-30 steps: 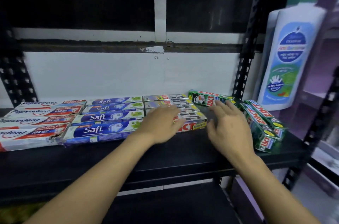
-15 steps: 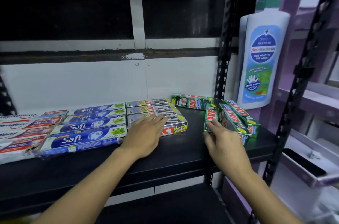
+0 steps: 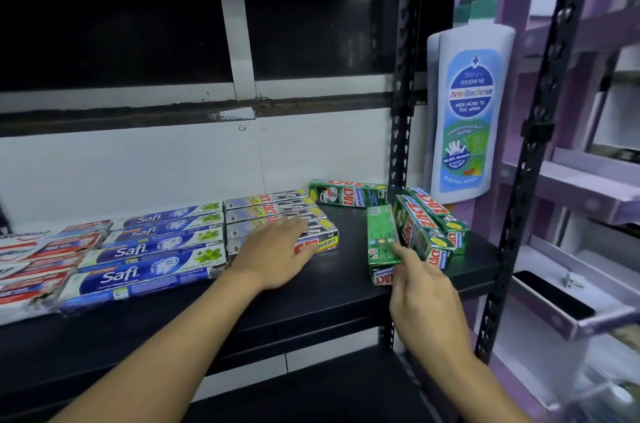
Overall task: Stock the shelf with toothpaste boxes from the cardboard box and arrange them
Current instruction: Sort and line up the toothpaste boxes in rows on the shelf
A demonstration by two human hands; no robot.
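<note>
On the black shelf lie rows of toothpaste boxes: red-and-white Pepsodent boxes at the left, blue Safi boxes, then silver Zact boxes. My left hand rests flat on the nearest silver Zact box, fingers spread. My right hand grips the near end of a green Zact box, which is tipped on its edge. Two more green Zact boxes lie just right of it. Another green box lies crosswise at the back. The cardboard box is not in view.
A black perforated upright stands behind the green boxes. To its right stands a large bottle-shaped body wash display, then a purple rack with trays. A second black upright marks the shelf's front right corner. Below is a lower shelf.
My right hand went from hovering flat over the shelf to gripping the green Zact box and tipping it on edge. My left hand stayed on the silver boxes. The view swung right.
</note>
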